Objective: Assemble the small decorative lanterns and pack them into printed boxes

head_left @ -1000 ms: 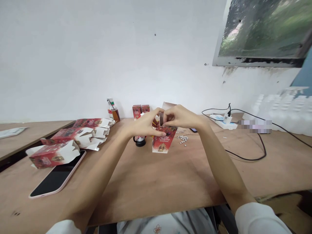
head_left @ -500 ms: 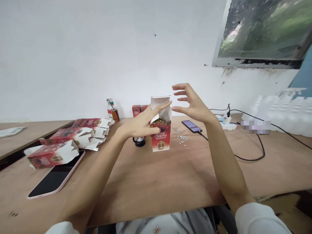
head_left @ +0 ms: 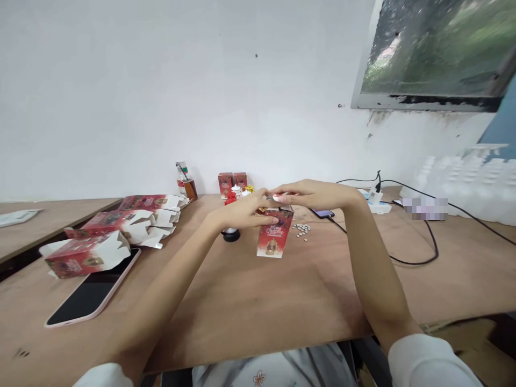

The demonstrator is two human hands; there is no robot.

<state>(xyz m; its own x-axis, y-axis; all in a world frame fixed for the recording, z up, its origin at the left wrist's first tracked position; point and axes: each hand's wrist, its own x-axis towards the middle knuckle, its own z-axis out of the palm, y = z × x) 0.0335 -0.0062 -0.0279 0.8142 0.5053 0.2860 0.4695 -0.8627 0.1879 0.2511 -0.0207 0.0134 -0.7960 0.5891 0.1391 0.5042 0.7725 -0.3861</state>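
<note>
Here, a red box (head_left: 274, 236) marks the clock's centre

With twelve towards the wall (head_left: 161, 107), the left hand (head_left: 244, 209) grasps the box from nine o'clock, its thumb lying on the printed front. The right hand (head_left: 310, 194) reaches in from two o'clock, fingers stretched over the top, close against the left fingertips; whether they pinch anything, I cannot tell. Nor can I tell whether the box's base touches the table (head_left: 250, 306).

Just beside it at ten o'clock are ornaments (head_left: 230, 196) in red, white and yellow, partly hidden by the left hand. Two upright boxes (head_left: 240, 179) stand at eleven, near the wall. Well apart at nine, cartons (head_left: 86, 258) lie with white flaps open, the nearest overlapping a pink-edged phone (head_left: 91, 298) at eight. Near the box at three are small discs (head_left: 302, 230). At two lies a second phone (head_left: 323, 213) with a black cable (head_left: 417, 263) plugged in; farther out that way, a white charger (head_left: 375, 196).
</note>
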